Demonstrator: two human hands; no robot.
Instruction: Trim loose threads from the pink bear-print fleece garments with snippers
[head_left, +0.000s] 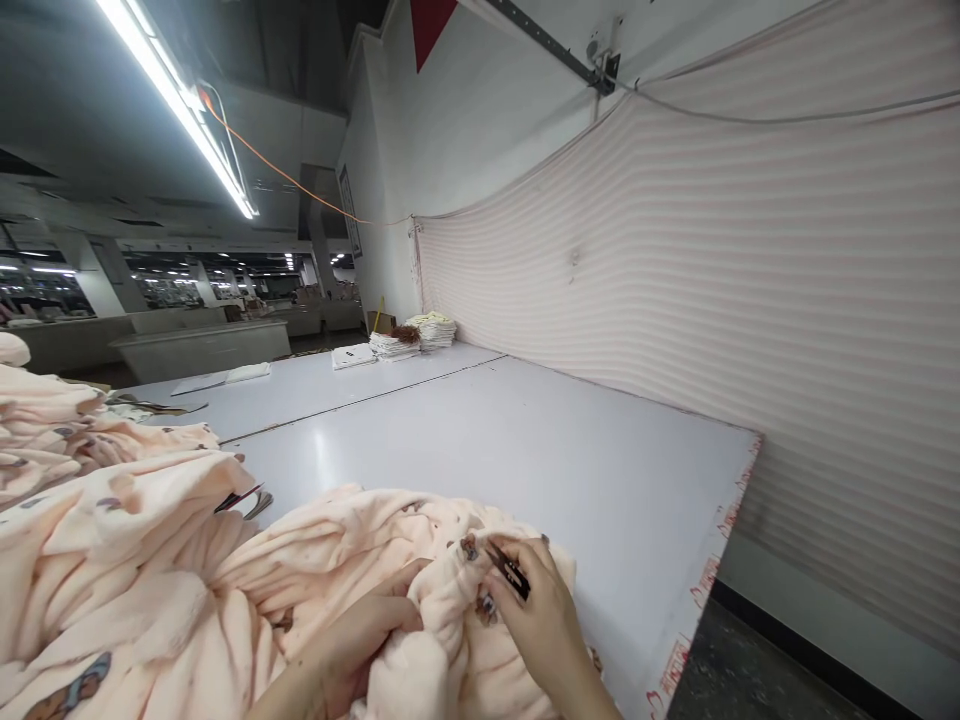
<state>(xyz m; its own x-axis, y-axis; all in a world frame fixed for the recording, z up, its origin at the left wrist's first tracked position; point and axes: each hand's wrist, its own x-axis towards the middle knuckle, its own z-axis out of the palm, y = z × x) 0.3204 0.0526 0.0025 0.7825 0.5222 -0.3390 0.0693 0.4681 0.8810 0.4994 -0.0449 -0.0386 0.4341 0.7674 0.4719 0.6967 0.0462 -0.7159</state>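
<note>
A soft, pale peach plush fabric [330, 540] with small printed figures lies bunched in front of me on the table. My left hand [382, 625] is closed on a fold of it, with the fingertips partly buried in the cloth. My right hand [536, 600] grips small dark thread snips [511, 574], their tip pointing up and left at the fold. Its fingers rest against the fabric close to a printed figure [469, 546]. Whether the blades touch the cloth I cannot tell.
More of the peach fabric [45, 430] is heaped at the left. Stacks of folded cloth [431, 330] stand at the far end of the pale table [480, 430]. Striped sheeting [697, 260] hangs along the right wall. The table's right edge carries red-printed tape [705, 580].
</note>
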